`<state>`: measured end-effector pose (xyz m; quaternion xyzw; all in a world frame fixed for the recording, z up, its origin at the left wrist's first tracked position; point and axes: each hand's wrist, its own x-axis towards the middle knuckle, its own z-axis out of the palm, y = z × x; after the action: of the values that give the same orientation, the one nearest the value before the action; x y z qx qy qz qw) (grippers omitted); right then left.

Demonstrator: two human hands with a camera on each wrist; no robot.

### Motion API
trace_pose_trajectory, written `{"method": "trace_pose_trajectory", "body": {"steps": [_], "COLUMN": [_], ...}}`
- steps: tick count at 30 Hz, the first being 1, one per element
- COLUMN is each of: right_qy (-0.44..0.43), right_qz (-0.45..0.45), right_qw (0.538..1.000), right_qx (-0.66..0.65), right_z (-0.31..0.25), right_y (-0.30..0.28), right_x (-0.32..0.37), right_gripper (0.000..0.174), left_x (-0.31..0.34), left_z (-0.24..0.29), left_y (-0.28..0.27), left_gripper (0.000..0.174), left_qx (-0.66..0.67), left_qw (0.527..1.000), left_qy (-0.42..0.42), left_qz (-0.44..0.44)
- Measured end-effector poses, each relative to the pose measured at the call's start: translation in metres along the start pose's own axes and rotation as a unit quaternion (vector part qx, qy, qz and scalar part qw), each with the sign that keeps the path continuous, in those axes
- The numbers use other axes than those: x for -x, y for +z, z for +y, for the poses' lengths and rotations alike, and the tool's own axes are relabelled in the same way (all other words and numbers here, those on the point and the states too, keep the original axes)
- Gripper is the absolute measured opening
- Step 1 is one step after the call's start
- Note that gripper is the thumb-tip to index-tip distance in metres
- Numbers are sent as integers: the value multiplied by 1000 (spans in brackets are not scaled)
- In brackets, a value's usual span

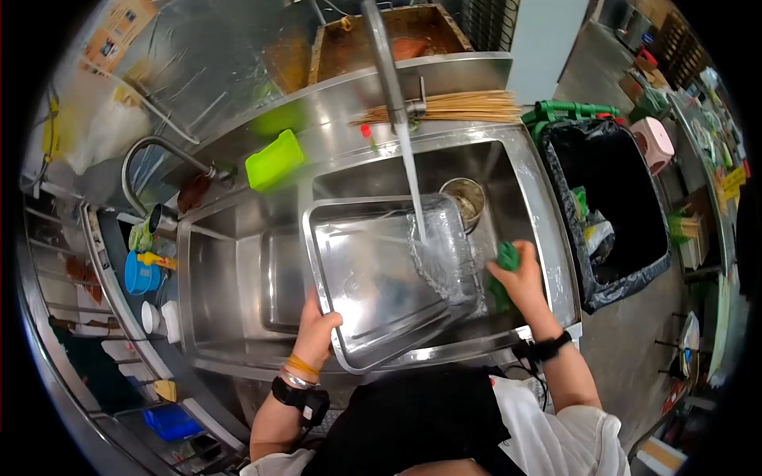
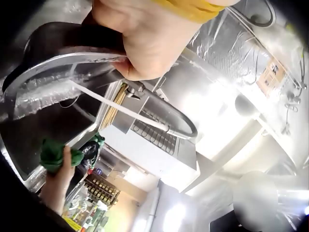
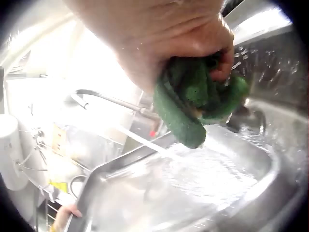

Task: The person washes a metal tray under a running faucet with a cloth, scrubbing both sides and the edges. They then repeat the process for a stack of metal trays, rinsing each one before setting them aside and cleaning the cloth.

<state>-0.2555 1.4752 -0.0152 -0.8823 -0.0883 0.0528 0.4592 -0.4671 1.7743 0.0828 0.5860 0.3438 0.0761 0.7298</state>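
A rectangular steel tray (image 1: 353, 262) is held tilted over the right sink basin (image 1: 496, 178), its right end lower. My left hand (image 1: 315, 333) grips the near left rim, with the thumb over the edge. Water (image 1: 411, 170) runs from the tap (image 1: 384, 67) and splashes into the tray's right end. My right hand (image 1: 522, 287) holds a bunched green cloth (image 3: 186, 104) beside the tray's right end, above the basin. In the right wrist view the fingers curl round the wet cloth. A metal cup (image 1: 474, 214) stands in the basin behind the tray.
Left of the tray lies a second basin (image 1: 226, 289) with a curved tap (image 1: 131, 170). A lime-green container (image 1: 275, 161) and thin wooden sticks (image 1: 468, 106) lie along the back ledge. A black-lined bin (image 1: 635, 222) stands to the right.
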Motion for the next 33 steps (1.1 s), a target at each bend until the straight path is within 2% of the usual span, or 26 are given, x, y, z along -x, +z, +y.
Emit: {"method": "trace_pose_trajectory", "body": {"steps": [1,2,3,4,5,6,7,9,11,12,13,14,15,16,17,19,20,25,26,29,31,33], "right_qy": [47,63,130,140,151,179,151,139,102,31,39,-35,-34,-37,-72,-180,-181,-223,-233,-279,-321,-313], "right_qz": [-46,-50,-60,-67,-95,-129,-78,11,-69,-70,-79,-54,-24,-58,-50,-56,-73,-151,-169,-301,-328,-353], "right_qw": [997,989,942,944,917,931,965,990,992,994,988,989,991,987,977,965,961,920,919,892,876,867], "right_qx": [-40,-123,-302,-290,-356,-290,-201,-18,-33,-82,-129,-130,-124,-142,-196,-182,-195,-283,-269,-188,-151,-162], "right_z": [-18,-6,-25,-9,-2,1,41,-16,-49,-61,-76,-98,-119,-140,-157,-184,-195,-192,-184,-166,-155,-145], "right_y": [10,38,58,87,114,133,191,191,197,202,210,205,205,193,186,181,178,172,173,147,136,128], "right_x": [-12,-26,-32,-45,-54,-60,-69,-53,-49,-44,-38,-32,-24,-21,-15,-7,-4,-2,4,25,39,42], "right_gripper": [65,69,72,70,66,59,51,48,46,45,43,42,41,38,40,38,37,38,39,35,32,32], "left_x": [1,1,3,7,10,6,9,8,9,9,8,6,4,2,0,-4,-5,-11,-13,-15,-15,-19], "left_z": [0,-2,-1,3,6,-4,-1,-1,3,4,4,3,2,2,1,-6,-6,2,2,11,12,-7], "left_y": [6,8,14,23,26,16,20,21,23,24,23,23,22,23,23,19,20,21,20,23,21,11], "left_gripper": [62,76,81,85,90,98,97,98,99,100,100,101,101,101,101,100,99,96,96,94,93,90], "left_qx": [-12,-27,-24,-22,-22,-42,-33,-37,-50,-54,-50,-45,-41,-47,-54,-68,-55,-39,-24,48,109,138], "left_qw": [1000,999,999,998,996,997,998,998,997,997,997,997,997,997,996,995,995,995,996,996,993,989], "left_qy": [18,7,34,61,89,50,45,49,51,52,50,49,49,59,70,71,74,91,91,73,47,37], "left_qz": [-12,-30,-30,-27,-24,-45,-42,-33,-34,-34,-33,-33,-32,-30,-28,-31,-24,-11,-5,16,28,32]}}
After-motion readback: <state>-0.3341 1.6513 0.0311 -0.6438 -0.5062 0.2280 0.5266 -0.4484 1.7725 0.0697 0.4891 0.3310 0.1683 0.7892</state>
